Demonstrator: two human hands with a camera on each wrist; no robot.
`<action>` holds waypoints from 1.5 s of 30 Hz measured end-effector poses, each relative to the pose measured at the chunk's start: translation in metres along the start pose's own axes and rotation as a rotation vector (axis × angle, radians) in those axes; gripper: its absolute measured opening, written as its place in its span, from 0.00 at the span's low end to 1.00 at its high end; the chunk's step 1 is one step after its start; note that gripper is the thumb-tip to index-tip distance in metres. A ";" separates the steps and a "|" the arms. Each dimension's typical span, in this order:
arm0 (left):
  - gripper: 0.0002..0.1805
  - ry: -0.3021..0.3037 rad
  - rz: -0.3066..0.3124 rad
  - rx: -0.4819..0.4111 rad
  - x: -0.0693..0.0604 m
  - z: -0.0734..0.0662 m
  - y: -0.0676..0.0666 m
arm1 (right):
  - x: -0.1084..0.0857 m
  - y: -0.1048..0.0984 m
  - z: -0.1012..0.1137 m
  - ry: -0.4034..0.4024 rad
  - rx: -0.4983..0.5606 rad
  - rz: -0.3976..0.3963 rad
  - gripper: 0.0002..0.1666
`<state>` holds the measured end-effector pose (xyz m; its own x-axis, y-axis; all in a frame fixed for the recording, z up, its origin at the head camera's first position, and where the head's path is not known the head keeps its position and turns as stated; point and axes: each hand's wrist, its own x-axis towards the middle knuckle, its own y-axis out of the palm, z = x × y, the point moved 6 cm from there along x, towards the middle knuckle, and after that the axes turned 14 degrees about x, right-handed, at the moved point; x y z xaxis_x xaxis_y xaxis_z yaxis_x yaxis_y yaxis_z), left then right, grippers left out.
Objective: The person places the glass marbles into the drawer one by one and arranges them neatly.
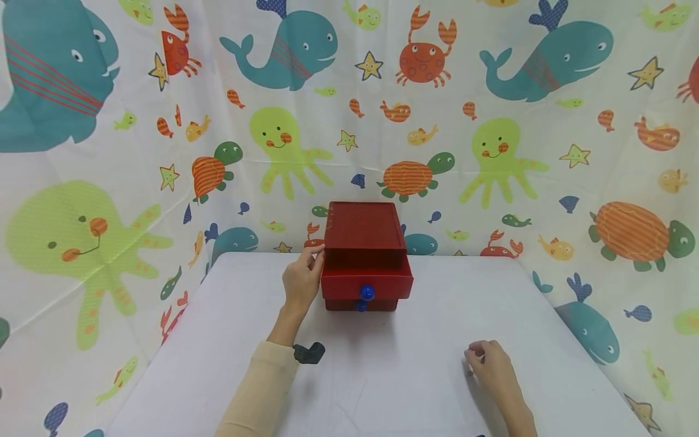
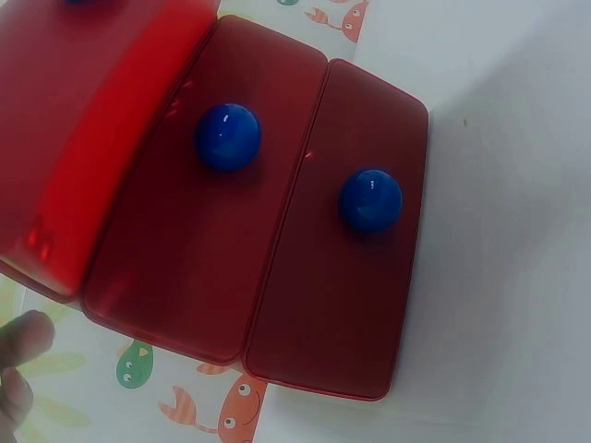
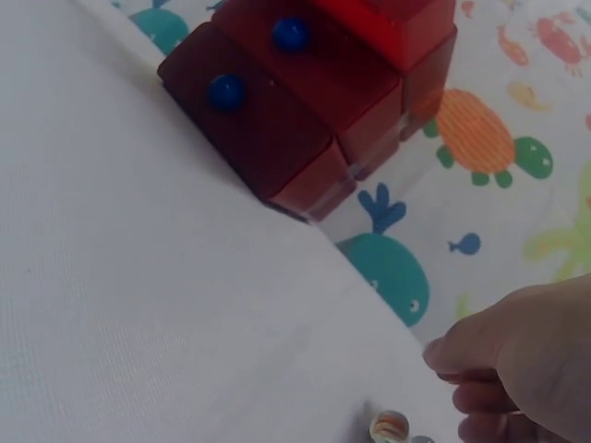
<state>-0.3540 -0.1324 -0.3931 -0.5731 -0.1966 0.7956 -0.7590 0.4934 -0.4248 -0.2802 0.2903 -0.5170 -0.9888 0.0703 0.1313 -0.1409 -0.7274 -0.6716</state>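
I read the right grip [image 1: 494,367] as narrow, contents unclear, near a striped ball [image 3: 389,426] a clumsy brush could send rolling; left grip [image 1: 302,282] loose beside the red drawer unit [image 1: 363,224] on the bench [image 1: 404,376].

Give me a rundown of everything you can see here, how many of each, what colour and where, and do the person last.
Chest: one, red, on the table
Drawers: three, red, stacked in the chest, top one pulled out
Knobs: three, blue, one per drawer front
Striped ball: one, orange and white, on the table by the right hand; a greyish thing beside it is cut off
Table: one, white, under the chest
Printed cloth: at least one sheet, white with colourful sea animals, behind and beside the table
Sleeve: one, beige, left arm
Hands: two, bare; left hand beside the chest, right hand at the table's right
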 end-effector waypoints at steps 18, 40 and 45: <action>0.09 0.013 -0.023 -0.011 0.000 -0.001 -0.001 | -0.007 -0.012 0.028 -0.067 -0.005 -0.084 0.15; 0.09 -0.007 0.004 -0.007 -0.001 -0.001 -0.001 | -0.013 -0.023 0.057 -0.272 0.044 -0.292 0.09; 0.09 -0.004 0.006 -0.009 0.000 -0.001 0.000 | -0.013 -0.024 0.063 -0.301 0.051 -0.314 0.09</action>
<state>-0.3533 -0.1321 -0.3930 -0.5787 -0.1972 0.7913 -0.7529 0.5021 -0.4255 -0.2608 0.2635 -0.4565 -0.8394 0.0967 0.5349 -0.4222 -0.7358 -0.5295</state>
